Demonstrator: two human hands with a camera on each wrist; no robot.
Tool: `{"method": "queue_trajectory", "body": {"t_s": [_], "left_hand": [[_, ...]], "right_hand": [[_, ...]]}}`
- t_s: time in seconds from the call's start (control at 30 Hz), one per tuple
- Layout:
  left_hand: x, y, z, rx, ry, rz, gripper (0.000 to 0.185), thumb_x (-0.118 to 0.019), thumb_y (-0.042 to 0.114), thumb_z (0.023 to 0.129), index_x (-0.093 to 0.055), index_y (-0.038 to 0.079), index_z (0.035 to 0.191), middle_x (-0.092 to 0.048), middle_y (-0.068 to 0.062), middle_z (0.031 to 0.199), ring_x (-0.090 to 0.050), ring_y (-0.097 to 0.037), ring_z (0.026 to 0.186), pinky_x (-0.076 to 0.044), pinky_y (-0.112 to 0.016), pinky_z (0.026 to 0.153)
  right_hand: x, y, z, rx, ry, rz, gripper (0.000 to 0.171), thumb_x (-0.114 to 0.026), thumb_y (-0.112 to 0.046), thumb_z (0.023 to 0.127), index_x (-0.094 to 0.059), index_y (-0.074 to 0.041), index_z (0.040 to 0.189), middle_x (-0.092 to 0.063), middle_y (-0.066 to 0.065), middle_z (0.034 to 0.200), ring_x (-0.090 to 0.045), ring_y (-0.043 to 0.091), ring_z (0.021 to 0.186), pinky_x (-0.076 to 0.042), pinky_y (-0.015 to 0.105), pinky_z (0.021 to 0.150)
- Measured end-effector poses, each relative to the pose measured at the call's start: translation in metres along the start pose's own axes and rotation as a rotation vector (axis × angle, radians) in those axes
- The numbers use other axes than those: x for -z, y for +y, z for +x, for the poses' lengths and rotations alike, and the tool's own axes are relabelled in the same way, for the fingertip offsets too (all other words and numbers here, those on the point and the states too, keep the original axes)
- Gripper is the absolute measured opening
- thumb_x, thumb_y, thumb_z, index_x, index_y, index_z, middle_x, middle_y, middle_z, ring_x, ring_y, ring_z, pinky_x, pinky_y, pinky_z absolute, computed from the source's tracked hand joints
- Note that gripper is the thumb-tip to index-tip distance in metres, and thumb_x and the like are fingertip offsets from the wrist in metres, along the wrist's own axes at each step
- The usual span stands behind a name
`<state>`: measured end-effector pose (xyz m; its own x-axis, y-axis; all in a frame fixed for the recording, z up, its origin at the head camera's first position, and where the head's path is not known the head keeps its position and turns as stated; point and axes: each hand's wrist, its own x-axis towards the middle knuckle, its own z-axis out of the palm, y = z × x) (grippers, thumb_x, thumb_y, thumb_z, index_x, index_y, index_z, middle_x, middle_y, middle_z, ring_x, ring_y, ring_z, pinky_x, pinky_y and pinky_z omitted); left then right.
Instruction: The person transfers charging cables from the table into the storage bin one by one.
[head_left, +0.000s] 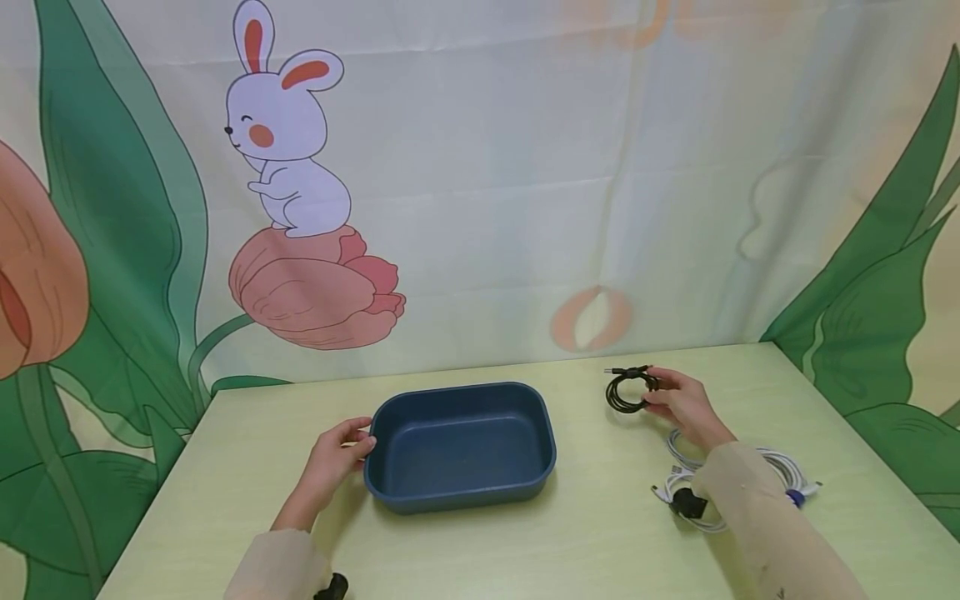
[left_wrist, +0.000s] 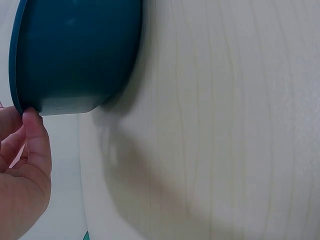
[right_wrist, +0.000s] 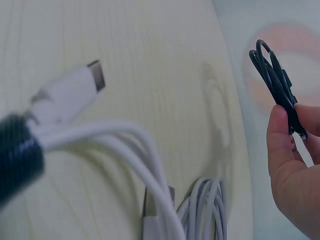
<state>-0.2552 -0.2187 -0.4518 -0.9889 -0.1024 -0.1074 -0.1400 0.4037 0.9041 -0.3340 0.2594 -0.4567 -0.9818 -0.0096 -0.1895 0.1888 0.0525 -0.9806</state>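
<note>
My left hand (head_left: 334, 467) pinches the left rim of a dark blue rectangular bin (head_left: 459, 492); in the left wrist view the thumb (left_wrist: 37, 137) presses at the rim's corner. Between thumb and fingers my right hand (head_left: 681, 406) holds a coiled black cable (head_left: 624, 407), raised above the table right of the bin, as its shadow in the right wrist view shows. One metal plug sticks out to the left of the coil. Below the right forearm lie coiled white cables (head_left: 780, 467), partly hidden by the sleeve. One white bundle carries a black wrap (head_left: 687, 503).
The pale wood-grain table (head_left: 600, 542) ends at a hanging cloth (head_left: 480, 208) printed with a rabbit and flowers. A blue tie (head_left: 796, 498) binds one white coil. Close to the right wrist camera, a white connector (right_wrist: 67, 95) looms large.
</note>
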Motion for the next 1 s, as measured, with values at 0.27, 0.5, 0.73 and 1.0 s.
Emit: {"method": "queue_trajectory", "body": {"t_s": [0.27,0.5,0.73,1.0], "left_hand": [[0.0,0.0,0.0,-0.001,-0.004,-0.004,0.037,-0.051,0.007,0.088,-0.045,-0.002,0.124,-0.05,-0.015,0.1,-0.054,-0.019,0.08,-0.049,-0.024,0.065],[0.001,0.001,-0.001,0.0,-0.01,-0.002,0.038,-0.051,0.007,0.088,-0.045,-0.002,0.124,-0.05,-0.015,0.099,-0.053,-0.016,0.077,-0.049,-0.023,0.066],[0.0,0.002,-0.001,0.004,-0.008,0.001,0.038,-0.051,0.008,0.088,-0.045,-0.001,0.124,-0.05,-0.015,0.101,-0.051,-0.014,0.077,-0.049,-0.023,0.066],[-0.001,0.001,0.0,0.002,-0.004,-0.014,0.038,-0.051,0.007,0.088,-0.045,-0.002,0.124,-0.05,-0.015,0.1,-0.053,-0.017,0.079,-0.049,-0.022,0.065]], "right_hand": [[-0.004,-0.002,-0.001,0.012,-0.003,0.024,0.056,-0.05,0.006,0.082,-0.029,0.003,0.134,-0.043,0.007,0.102,-0.054,0.005,0.073,-0.05,0.018,0.067],[-0.007,-0.001,0.0,0.017,-0.026,0.022,0.056,-0.05,0.007,0.082,-0.03,0.003,0.134,-0.044,0.007,0.103,-0.056,0.006,0.075,-0.05,0.019,0.068],[-0.011,-0.004,-0.001,0.029,-0.039,0.012,0.056,-0.051,0.007,0.082,-0.03,0.003,0.134,-0.045,0.011,0.108,-0.057,0.006,0.077,-0.05,0.019,0.07],[-0.021,-0.014,-0.004,0.065,-0.064,0.024,0.058,-0.053,0.01,0.078,-0.033,0.005,0.132,-0.049,0.001,0.1,-0.059,0.008,0.078,-0.051,0.02,0.071]]}}
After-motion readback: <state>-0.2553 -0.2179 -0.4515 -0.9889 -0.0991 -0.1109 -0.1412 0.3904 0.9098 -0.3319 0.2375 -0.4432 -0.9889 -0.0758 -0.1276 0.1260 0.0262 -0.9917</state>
